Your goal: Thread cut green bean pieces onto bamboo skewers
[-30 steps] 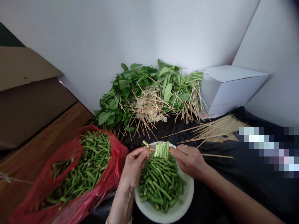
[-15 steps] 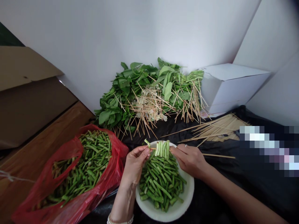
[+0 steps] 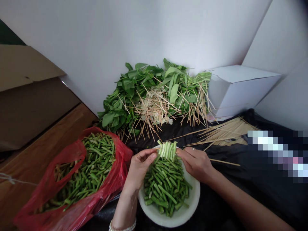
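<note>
My right hand (image 3: 196,163) pinches a thin wooden skewer (image 3: 225,162) threaded with several short green bean pieces (image 3: 167,149), held over the far rim of a white bowl (image 3: 179,216). My left hand (image 3: 141,166) is closed at the skewer's other end, fingertips against the leftmost bean piece. The bowl is heaped with cut green beans (image 3: 165,187) and sits on a black sheet (image 3: 240,189).
A red plastic bag (image 3: 72,208) full of cut beans lies at the left on a wooden surface. A pile of leafy greens on skewers (image 3: 154,96) leans against the white wall. Loose skewers (image 3: 226,131) and a white box (image 3: 238,89) are at the right; a cardboard box (image 3: 29,96) at the far left.
The loose bean piece held at the skewer's left tip has been pushed on and now sits with the others; the threaded skewer has risen slightly.
</note>
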`<state>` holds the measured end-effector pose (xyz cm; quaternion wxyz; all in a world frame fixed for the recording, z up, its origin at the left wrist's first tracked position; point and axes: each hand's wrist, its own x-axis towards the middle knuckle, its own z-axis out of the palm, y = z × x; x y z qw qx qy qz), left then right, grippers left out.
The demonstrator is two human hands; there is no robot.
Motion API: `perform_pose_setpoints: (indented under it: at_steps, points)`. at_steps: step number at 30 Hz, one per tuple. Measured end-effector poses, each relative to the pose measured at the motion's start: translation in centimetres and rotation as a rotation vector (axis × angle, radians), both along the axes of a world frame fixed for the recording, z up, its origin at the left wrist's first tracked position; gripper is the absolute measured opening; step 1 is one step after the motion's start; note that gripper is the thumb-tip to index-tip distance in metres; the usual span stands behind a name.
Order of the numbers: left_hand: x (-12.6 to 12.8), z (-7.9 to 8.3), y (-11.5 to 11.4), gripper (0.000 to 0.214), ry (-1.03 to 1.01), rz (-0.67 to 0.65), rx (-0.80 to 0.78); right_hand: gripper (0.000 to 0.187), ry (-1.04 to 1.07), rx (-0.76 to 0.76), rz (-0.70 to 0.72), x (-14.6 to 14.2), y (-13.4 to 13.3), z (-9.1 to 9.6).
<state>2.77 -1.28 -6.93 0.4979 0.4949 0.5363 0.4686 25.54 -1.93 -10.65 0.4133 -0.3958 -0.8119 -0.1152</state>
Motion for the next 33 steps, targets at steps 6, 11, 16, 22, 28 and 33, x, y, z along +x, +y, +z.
perform_pose_setpoints:
  at_steps: [6, 11, 16, 22, 28, 33]
  points:
    - [-0.1, -0.6, 0.0, 0.016, 0.631, -0.052, 0.223, 0.023, 0.001, 0.038, -0.040, 0.0, 0.1, -0.3]
    - [1.5, -0.5, -0.2, 0.023, 1.075, -0.074, 0.228, 0.022, 0.008, 0.045, -0.039, 0.0, 0.1, -0.2]
    - [1.6, -0.4, -0.3, 0.021, 1.061, -0.105, 0.245, 0.022, 0.004, 0.053, -0.033, 0.0, 0.0, 0.0]
    - [0.5, -0.5, 0.2, 0.016, 0.555, -0.008, 0.252, 0.022, 0.009, 0.048, -0.037, 0.0, 0.0, 0.0]
    - [-0.3, -0.1, 0.6, 0.024, -0.052, 0.241, 0.060, 0.023, 0.003, 0.044, -0.045, 0.0, 0.0, -0.1]
    - [0.2, 0.4, 0.6, 0.033, -0.466, 0.190, -0.094, 0.022, 0.001, 0.045, -0.020, 0.0, 0.0, 0.0]
